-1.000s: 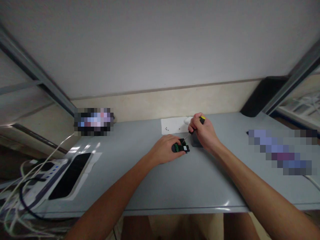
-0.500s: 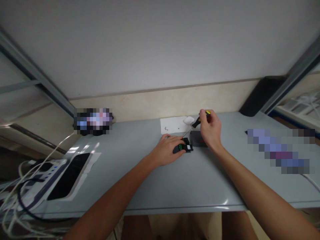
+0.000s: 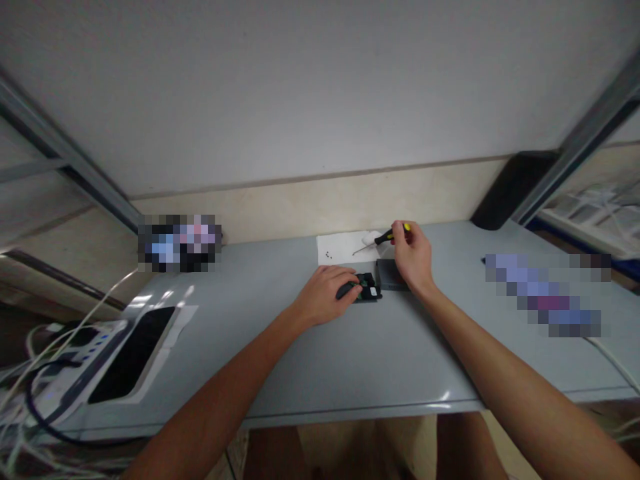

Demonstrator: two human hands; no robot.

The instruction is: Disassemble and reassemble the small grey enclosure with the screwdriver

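Observation:
My left hand (image 3: 325, 290) rests closed on a small black device (image 3: 364, 289) with a green circuit board showing, pinning it to the grey table (image 3: 350, 360). My right hand (image 3: 413, 257) grips a small screwdriver (image 3: 387, 236) with a black and yellow handle. Its thin shaft points left, over a white sheet of paper (image 3: 343, 248) that carries a few tiny dark screws (image 3: 328, 255). A dark flat cover (image 3: 390, 275) lies just right of the device, under my right wrist.
A white power strip (image 3: 75, 347) with tangled cables sits at the left table edge, beside a black slab (image 3: 133, 357) on paper. A black object (image 3: 510, 190) leans at the back right corner. A wall rises close behind the table.
My right hand lifted the screwdriver off the device and swung its tip left over the white paper. My left hand stayed on the device.

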